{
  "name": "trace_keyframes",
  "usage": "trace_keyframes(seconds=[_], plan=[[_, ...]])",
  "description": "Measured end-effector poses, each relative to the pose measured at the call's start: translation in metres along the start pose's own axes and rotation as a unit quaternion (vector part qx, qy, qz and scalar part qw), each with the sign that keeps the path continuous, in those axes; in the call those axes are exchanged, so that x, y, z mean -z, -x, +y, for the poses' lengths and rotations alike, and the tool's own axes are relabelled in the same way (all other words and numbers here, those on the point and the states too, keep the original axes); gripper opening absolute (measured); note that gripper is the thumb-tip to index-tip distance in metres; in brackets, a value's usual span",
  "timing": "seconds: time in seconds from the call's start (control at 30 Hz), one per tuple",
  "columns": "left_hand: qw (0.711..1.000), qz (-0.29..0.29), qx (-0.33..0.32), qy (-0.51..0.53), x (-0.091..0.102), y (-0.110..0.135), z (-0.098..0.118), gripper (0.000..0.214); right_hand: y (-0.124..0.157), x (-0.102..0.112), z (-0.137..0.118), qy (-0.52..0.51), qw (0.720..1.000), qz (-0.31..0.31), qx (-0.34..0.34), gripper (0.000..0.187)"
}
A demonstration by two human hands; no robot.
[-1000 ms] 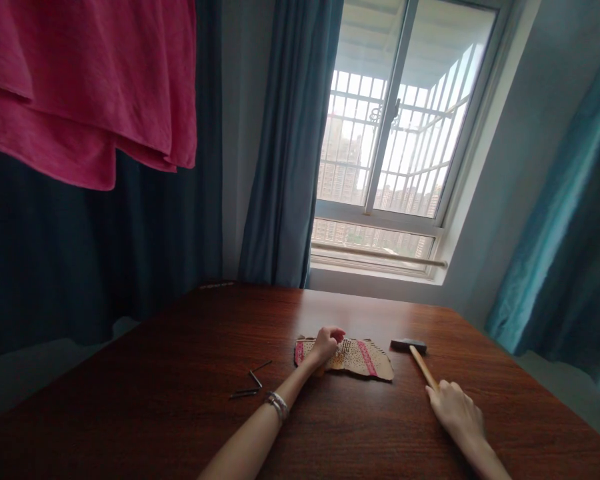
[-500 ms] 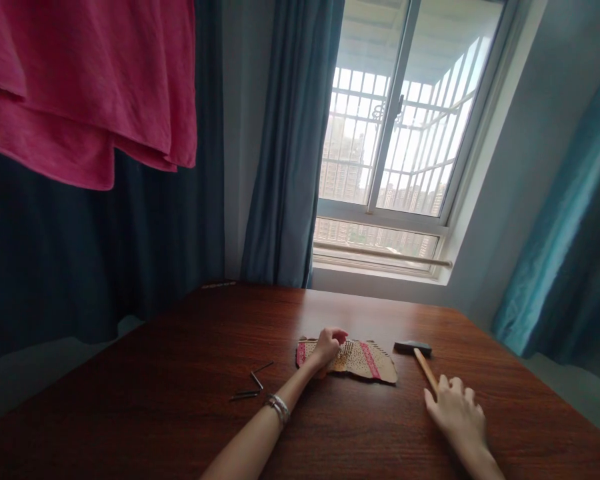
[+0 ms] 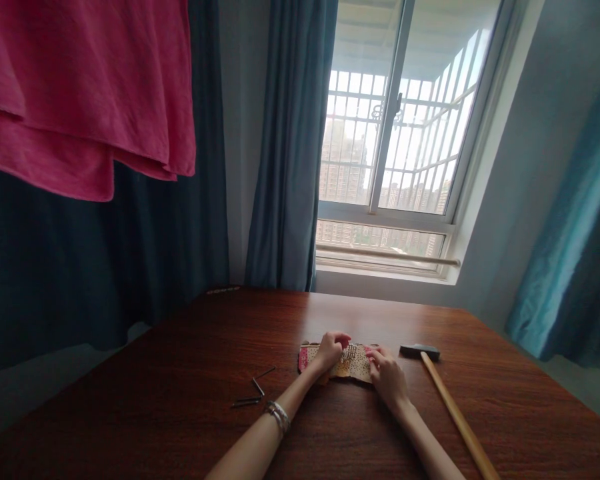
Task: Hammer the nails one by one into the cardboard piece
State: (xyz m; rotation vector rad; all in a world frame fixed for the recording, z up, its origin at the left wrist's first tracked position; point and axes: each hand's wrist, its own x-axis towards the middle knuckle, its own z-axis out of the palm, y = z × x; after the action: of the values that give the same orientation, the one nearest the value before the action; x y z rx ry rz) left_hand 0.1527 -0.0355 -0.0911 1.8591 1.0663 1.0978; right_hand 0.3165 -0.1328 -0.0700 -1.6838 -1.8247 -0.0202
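Note:
A flat tan piece like cardboard or leather (image 3: 359,370), with pink bands and many small dark marks or holes, lies on the table in front of me. My left hand (image 3: 332,348) rests over its left part with the fingers curled in; whatever they hold is hidden. My right hand (image 3: 387,375) reaches over its right end, fingers bent forward and slightly apart, with nothing visible in them. Between the hands, a small cluster of short dark lines (image 3: 352,352) shows on the piece. A hammer (image 3: 447,400) with a dark head and wooden handle lies right of my right hand.
Several thin dark metal rods (image 3: 247,401) lie left of my left forearm on the brown wooden table (image 3: 155,413). Behind the table are a blue curtain (image 3: 285,167) and a barred window (image 3: 380,147). A pink cloth (image 3: 90,100) hangs at upper left.
My right hand has let go of the hammer handle and moved left to the tan piece. The hammer stays on the table. My left hand holds nearly the same place.

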Motion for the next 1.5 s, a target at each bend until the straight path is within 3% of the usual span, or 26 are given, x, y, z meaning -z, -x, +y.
trace_keyframes(seconds=[0.23, 0.43, 0.53, 0.67, 0.8, 0.97, 1.1, 1.27, 1.5], plan=[[1.000, 0.006, -0.006, 0.001, -0.001, 0.000, 0.003, 0.039, 0.006, -0.008, 0.001, 0.062, 0.997, 0.004, 0.051, 0.021], [0.999, 0.042, -0.022, 0.026, 0.000, 0.003, 0.013, 0.040, 0.005, -0.008, 0.001, 0.064, 0.997, -0.007, 0.037, 0.021], [0.998, 0.045, -0.015, 0.038, 0.012, -0.005, 0.022, 0.042, 0.006, -0.004, -0.001, 0.062, 0.997, -0.017, 0.030, 0.023], [0.999, 0.016, 0.032, 0.015, 0.046, -0.015, 0.039, 0.042, 0.008, 0.000, -0.003, 0.060, 0.998, -0.022, 0.022, 0.024], [0.992, -0.062, 0.024, -0.110, 0.099, -0.003, 0.051, 0.039, 0.009, 0.003, -0.004, 0.063, 0.998, -0.020, 0.015, 0.023], [0.943, -0.135, 0.042, -0.302, 0.170, 0.035, 0.051, 0.030, 0.009, 0.005, -0.005, 0.081, 0.996, -0.026, -0.003, 0.022], [0.892, -0.154, 0.117, -0.409, 0.201, 0.061, 0.054, 0.024, 0.010, 0.008, -0.007, 0.080, 0.996, -0.030, 0.001, 0.022], [0.861, -0.204, 0.171, -0.433, 0.202, 0.080, 0.057, 0.021, 0.012, 0.013, -0.011, 0.081, 0.996, -0.032, -0.009, 0.024], [0.829, -0.182, 0.098, -0.519, 0.184, 0.087, 0.051, 0.015, 0.014, 0.018, -0.014, 0.072, 0.997, -0.032, -0.006, 0.025]])
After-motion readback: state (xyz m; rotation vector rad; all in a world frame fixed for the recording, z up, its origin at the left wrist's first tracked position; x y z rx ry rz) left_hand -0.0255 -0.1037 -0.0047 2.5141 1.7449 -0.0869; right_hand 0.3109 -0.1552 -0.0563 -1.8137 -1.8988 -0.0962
